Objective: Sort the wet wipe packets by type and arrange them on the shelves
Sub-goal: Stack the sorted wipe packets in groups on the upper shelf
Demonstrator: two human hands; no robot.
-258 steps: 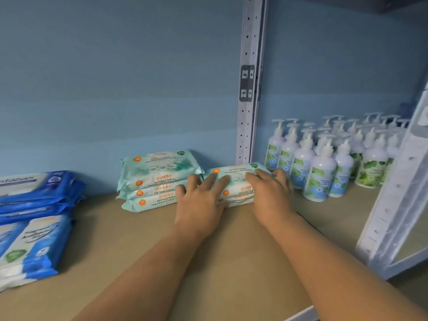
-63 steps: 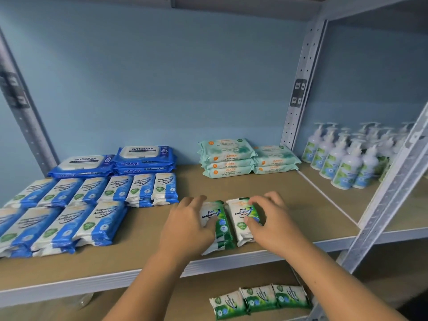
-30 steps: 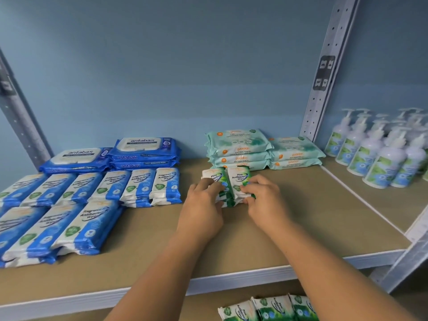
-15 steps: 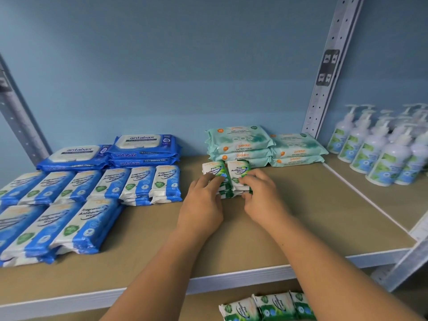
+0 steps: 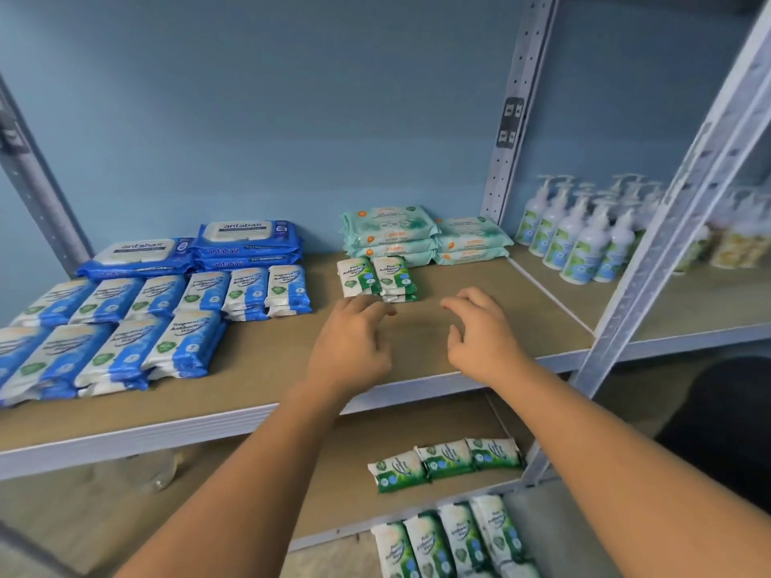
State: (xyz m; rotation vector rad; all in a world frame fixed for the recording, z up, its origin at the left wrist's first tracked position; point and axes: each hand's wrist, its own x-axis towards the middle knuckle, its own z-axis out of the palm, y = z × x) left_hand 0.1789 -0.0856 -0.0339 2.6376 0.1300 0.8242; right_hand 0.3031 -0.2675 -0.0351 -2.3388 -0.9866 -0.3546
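My hands are off the green pine packets [image 5: 377,279] now. Half a second ago my fingers were on them, nudging the pair back, and they've since pulled away toward the front edge. My left hand [image 5: 354,342] and right hand [image 5: 486,333] hover over bare board, apart from each other, fingers [image 5: 377,308] loosely curled and a little spread, pinching nothing.

The pair sits side by side, touching, just in front of the tall mint stack [image 5: 390,235]. Their long edges run front to back like the blue-and-white packets [image 5: 246,292] to the left — I reckon that keeps each type in its own block, labels up.

Behind the blue-and-white rows lie the big blue lidded packs [image 5: 250,244], flat, in two piles. A second, lower mint stack [image 5: 471,241] rests near the post. So this shelf [image 5: 534,319] carries four kinds, blues to the left and greens to the right. The next bay holds only pump bottles [image 5: 584,239], upright in rows.

Below me, three more green packets [image 5: 446,463] lie in a row on the lower shelf, with another row [image 5: 450,540] under that — same type, by the look, so my guess is they go up beside the pair next.
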